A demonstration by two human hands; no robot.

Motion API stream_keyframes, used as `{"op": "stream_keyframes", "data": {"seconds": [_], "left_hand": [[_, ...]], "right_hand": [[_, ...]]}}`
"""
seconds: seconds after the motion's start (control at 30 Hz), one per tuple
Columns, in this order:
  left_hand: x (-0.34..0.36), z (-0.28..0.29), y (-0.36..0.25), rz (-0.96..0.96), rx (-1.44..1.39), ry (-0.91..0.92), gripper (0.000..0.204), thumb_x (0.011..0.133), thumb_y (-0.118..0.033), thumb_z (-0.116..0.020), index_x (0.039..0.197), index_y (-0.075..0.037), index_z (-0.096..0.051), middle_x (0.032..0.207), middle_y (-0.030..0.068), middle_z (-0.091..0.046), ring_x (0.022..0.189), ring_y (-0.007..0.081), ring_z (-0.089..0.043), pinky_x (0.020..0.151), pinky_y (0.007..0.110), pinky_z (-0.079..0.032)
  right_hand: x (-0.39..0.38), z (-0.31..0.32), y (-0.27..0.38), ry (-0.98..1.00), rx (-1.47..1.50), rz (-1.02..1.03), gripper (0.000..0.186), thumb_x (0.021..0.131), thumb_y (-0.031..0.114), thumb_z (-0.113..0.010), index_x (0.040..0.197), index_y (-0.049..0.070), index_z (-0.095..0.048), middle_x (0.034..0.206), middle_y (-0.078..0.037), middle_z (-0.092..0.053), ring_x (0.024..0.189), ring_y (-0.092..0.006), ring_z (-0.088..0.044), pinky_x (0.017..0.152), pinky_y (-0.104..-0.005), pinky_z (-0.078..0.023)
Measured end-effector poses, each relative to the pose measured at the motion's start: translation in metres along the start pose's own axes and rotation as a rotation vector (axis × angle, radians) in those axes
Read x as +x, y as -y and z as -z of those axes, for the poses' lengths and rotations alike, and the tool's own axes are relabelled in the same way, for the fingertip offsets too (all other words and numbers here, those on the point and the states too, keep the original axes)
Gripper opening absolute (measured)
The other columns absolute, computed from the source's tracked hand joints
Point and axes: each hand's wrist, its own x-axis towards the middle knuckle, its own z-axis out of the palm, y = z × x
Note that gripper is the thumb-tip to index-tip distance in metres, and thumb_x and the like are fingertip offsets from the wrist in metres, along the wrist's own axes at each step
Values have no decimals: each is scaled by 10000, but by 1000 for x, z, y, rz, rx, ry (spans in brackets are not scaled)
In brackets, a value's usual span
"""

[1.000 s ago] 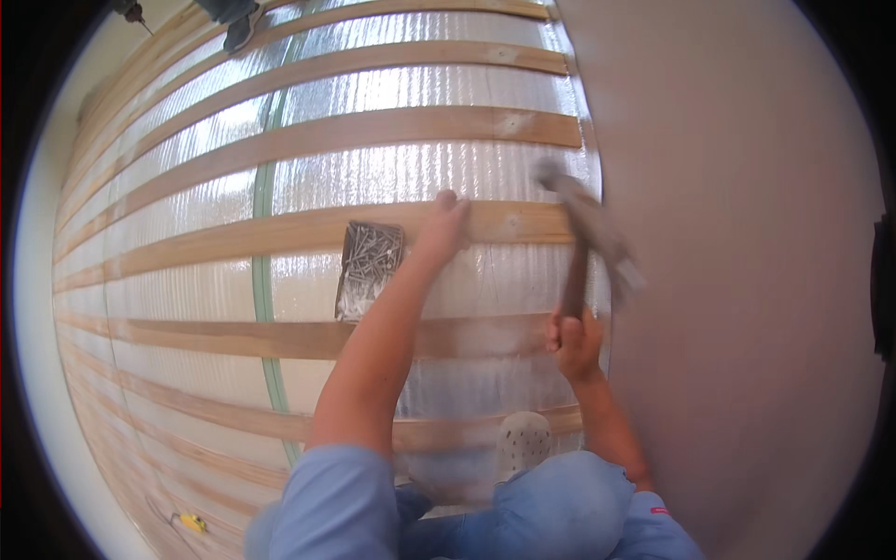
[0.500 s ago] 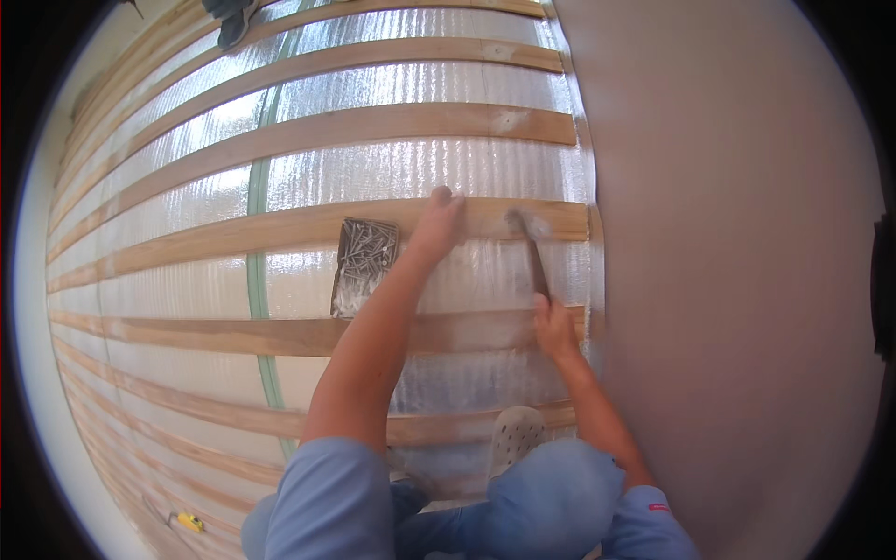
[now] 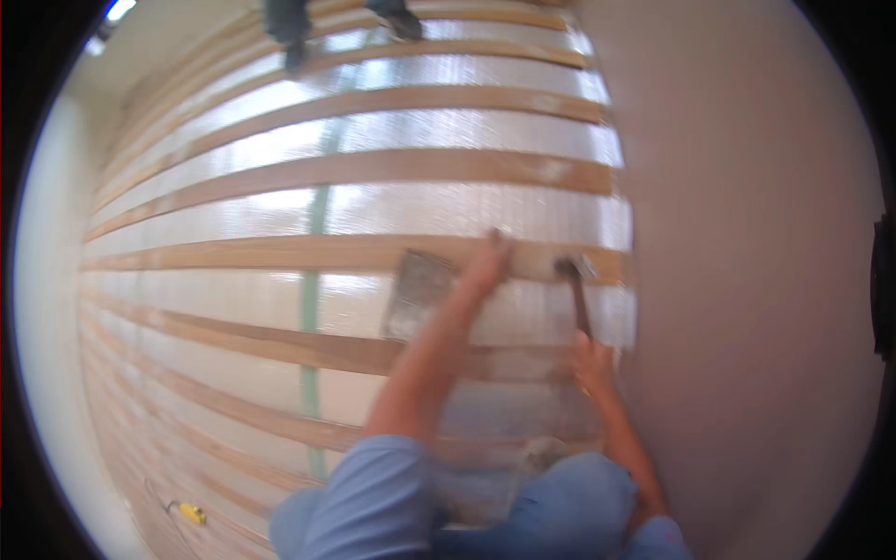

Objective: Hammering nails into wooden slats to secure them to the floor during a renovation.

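My right hand (image 3: 594,362) is wrapped round the handle of a hammer (image 3: 580,303). The hammer's head is over the right end of a wooden batten (image 3: 215,255), close to a pale mark on the wood. To the left of it, my left hand (image 3: 493,261) is at the same batten with its fingers curled; motion blur hides whether anything is in them. Beside my left forearm sits an open box of screws or nails (image 3: 418,294), partly over the batten, its contents smeared now but clearer half a second ago.
More battens (image 3: 373,168) run in parallel rows over shiny foil sheeting (image 3: 411,207), with green tape (image 3: 309,327) crossing beneath. A plain wall-like surface (image 3: 747,280) borders the right. Another person's shoes (image 3: 403,23) stand at the far end. A yellow tool (image 3: 193,513) lies lower left.
The whole view has shifted, so the battens and box appear farther right and lower. My hands and the hammer stay at the same batten. Both of the other person's shoes now show.
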Motion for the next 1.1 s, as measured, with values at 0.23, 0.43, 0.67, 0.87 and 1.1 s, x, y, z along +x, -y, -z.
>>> {"op": "stream_keyframes", "data": {"seconds": [0.23,0.43,0.67,0.87,1.1], "left_hand": [[3,-2,-30,-61,138,-78,469,795,-42,-615,1256,18,-554,1329,294,-478,1213,442,-503,1062,462,-417],[16,75,-48,7,321,485,472,765,-135,-737,1190,26,-611,1264,269,-552,1230,445,-515,992,441,-471],[-51,143,-28,-97,564,153,256,803,-172,-644,1018,-50,-712,1150,164,-617,1121,335,-553,947,477,-450],[-126,127,22,-58,349,-390,193,800,-145,-623,939,-11,-636,1143,224,-562,1103,370,-520,910,470,-443],[-130,121,19,192,76,-212,228,806,-150,-656,997,-43,-593,1062,220,-584,915,403,-609,796,496,-507]], "right_hand": [[-37,42,56,121,354,-217,277,942,224,-620,1084,3,-530,681,-84,-566,432,-167,-542,382,-323,-426],[22,67,11,122,-193,157,372,906,275,-642,1048,-65,-586,859,-225,-651,591,-294,-671,568,-428,-531],[42,134,147,460,-258,-216,326,959,254,-609,864,-47,-527,633,-99,-565,462,-196,-580,425,-376,-498],[73,148,183,570,-571,-160,320,937,242,-644,855,-60,-578,636,-102,-593,495,-203,-605,443,-369,-519],[82,149,214,650,-706,-144,294,906,234,-629,839,-52,-613,660,-123,-639,510,-213,-632,478,-376,-520]]}}
